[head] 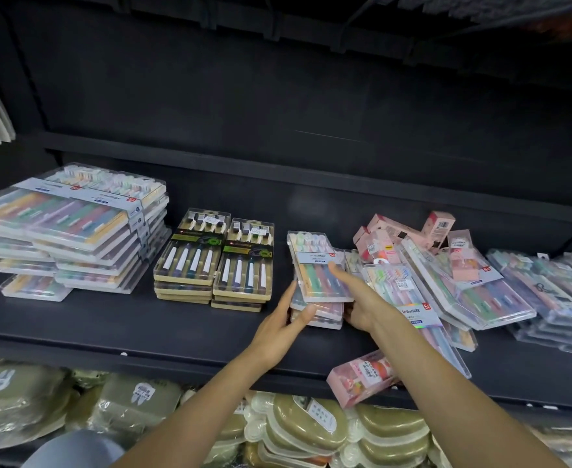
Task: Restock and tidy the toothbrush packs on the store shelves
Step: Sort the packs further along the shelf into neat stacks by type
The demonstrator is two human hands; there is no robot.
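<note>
Head-worn view, facing forward and down, close to shelf (pixel 176 329)

A dark shelf unit (pixel 142 319) with a black back panel (pixel 277 96) is dimly lit beneath an overhanging upper shelf (pixel 277 25).
</note>
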